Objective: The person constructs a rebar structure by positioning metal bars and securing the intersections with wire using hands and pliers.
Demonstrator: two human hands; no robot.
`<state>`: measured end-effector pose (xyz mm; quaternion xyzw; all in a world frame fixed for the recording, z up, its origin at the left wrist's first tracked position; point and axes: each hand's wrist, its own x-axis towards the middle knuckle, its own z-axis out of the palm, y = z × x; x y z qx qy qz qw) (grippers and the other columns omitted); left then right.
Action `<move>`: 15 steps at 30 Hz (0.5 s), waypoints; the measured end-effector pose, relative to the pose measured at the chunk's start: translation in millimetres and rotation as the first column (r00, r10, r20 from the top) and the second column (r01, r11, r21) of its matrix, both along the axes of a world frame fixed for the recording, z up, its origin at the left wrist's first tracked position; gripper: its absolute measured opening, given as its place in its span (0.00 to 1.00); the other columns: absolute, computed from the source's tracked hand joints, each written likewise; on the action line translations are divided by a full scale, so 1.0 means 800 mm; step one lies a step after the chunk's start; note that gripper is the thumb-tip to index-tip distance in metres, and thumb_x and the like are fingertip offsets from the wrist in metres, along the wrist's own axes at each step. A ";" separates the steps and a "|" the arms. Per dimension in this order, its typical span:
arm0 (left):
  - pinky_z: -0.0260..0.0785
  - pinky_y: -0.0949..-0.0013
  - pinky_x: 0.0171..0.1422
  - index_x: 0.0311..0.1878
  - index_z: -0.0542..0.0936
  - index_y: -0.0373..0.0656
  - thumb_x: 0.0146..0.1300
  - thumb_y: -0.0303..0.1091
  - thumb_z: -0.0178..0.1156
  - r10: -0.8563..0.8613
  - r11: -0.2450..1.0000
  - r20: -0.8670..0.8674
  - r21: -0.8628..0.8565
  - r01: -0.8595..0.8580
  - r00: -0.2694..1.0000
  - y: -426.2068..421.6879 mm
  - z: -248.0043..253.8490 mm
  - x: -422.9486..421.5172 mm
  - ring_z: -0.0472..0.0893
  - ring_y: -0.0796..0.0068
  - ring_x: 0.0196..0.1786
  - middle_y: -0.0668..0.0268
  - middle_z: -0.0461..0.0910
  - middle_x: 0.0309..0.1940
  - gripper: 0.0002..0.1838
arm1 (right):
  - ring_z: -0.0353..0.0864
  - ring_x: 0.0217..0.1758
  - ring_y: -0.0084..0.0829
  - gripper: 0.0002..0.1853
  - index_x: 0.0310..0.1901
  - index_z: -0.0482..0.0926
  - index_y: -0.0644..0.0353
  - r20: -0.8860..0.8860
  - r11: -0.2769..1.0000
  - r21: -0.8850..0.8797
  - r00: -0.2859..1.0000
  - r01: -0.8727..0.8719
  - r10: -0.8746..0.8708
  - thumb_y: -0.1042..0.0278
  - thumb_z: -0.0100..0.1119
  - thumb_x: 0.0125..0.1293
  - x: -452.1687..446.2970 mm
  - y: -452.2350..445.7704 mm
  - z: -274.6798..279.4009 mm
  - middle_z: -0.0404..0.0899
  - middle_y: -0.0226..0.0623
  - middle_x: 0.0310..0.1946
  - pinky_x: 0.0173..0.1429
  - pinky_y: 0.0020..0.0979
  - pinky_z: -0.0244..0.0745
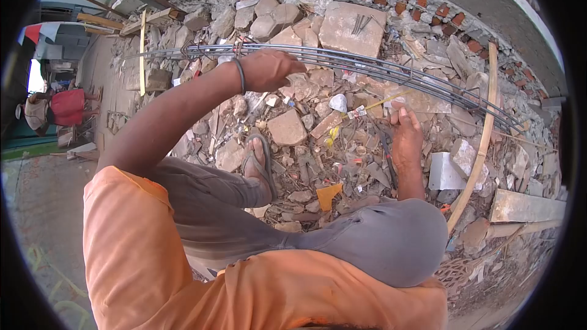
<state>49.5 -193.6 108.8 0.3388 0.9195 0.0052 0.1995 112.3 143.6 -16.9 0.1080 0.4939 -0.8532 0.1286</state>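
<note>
A long cage of thin steel rebar (361,64) spans the rubble in front of me, with bent stirrups along it. My left hand (267,69), a dark band at its wrist, lies over the bars with fingers curled round them; the fingertips are partly hidden. Below the cage, my right hand (406,137) is raised with its fingers drawn together, and whatever they pinch is too small to make out. A thin yellow strip (388,99) passes close to those fingertips. Beside the right wrist is a dark, slim tool (387,154), its kind unclear.
Broken bricks and concrete chunks (287,128) cover the ground around my sandalled foot (257,159). Short rods lie on a flat slab (353,27). A wooden strip (483,140) crosses on the right, and a low wall (422,6) runs behind. Another person (61,107) is far left.
</note>
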 end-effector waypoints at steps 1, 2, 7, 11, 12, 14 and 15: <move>0.74 0.56 0.56 0.56 0.78 0.44 0.58 0.33 0.62 0.137 0.989 -0.023 -0.052 -0.138 0.990 -0.041 0.016 -0.014 0.82 0.54 0.50 0.55 0.82 0.46 0.21 | 0.70 0.37 0.23 0.15 0.51 0.77 0.67 0.022 1.000 -0.002 1.000 -0.010 0.010 0.63 0.53 0.74 -0.001 -0.003 0.010 0.70 0.27 0.30 0.52 0.31 0.70; 0.74 0.56 0.56 0.53 0.79 0.43 0.57 0.33 0.63 0.256 0.961 -0.112 -0.080 -0.265 0.960 -0.075 0.030 -0.017 0.81 0.55 0.51 0.55 0.82 0.46 0.19 | 0.68 0.36 0.22 0.15 0.50 0.77 0.67 0.041 1.000 0.000 0.999 -0.011 0.011 0.63 0.53 0.73 -0.001 -0.006 0.015 0.68 0.26 0.28 0.51 0.31 0.70; 0.65 0.55 0.68 0.62 0.73 0.41 0.51 0.34 0.69 0.296 0.948 -0.300 -0.025 -0.318 0.907 -0.207 -0.035 -0.026 0.71 0.55 0.64 0.57 0.74 0.60 0.33 | 0.70 0.36 0.22 0.16 0.50 0.78 0.66 0.064 0.943 0.254 0.976 -0.216 0.206 0.61 0.50 0.74 0.018 -0.026 0.010 0.70 0.27 0.28 0.46 0.26 0.67; 0.63 0.56 0.71 0.65 0.71 0.40 0.48 0.31 0.70 0.295 0.953 -0.178 -0.016 -0.303 0.939 -0.230 -0.084 -0.051 0.69 0.53 0.67 0.54 0.72 0.63 0.37 | 0.70 0.35 0.20 0.15 0.50 0.79 0.64 0.152 0.880 0.403 0.967 -0.251 0.206 0.62 0.50 0.74 0.056 -0.035 0.023 0.71 0.26 0.28 0.45 0.24 0.67; 0.63 0.56 0.71 0.64 0.72 0.39 0.48 0.31 0.70 0.310 0.947 -0.098 -0.057 -0.317 0.946 -0.230 -0.083 -0.058 0.69 0.53 0.67 0.53 0.72 0.63 0.36 | 0.70 0.34 0.20 0.14 0.50 0.79 0.63 0.168 0.869 0.430 0.968 -0.244 0.189 0.62 0.50 0.74 0.063 -0.037 0.025 0.71 0.26 0.28 0.44 0.24 0.66; 0.63 0.58 0.72 0.60 0.75 0.37 0.49 0.31 0.70 0.307 0.948 -0.039 -0.074 -0.309 0.951 -0.227 -0.071 -0.067 0.72 0.52 0.65 0.51 0.73 0.62 0.32 | 0.69 0.33 0.20 0.14 0.49 0.78 0.65 0.196 0.881 0.423 0.971 -0.211 0.138 0.62 0.50 0.74 0.072 -0.036 0.016 0.70 0.26 0.27 0.46 0.25 0.69; 0.64 0.58 0.71 0.59 0.76 0.38 0.49 0.32 0.70 0.225 0.974 -0.076 0.001 -0.226 0.971 -0.235 -0.079 -0.066 0.73 0.51 0.65 0.50 0.74 0.61 0.31 | 0.69 0.33 0.20 0.14 0.48 0.78 0.65 0.212 0.888 0.417 0.971 -0.192 0.110 0.62 0.51 0.74 0.075 -0.037 0.015 0.69 0.26 0.27 0.46 0.26 0.70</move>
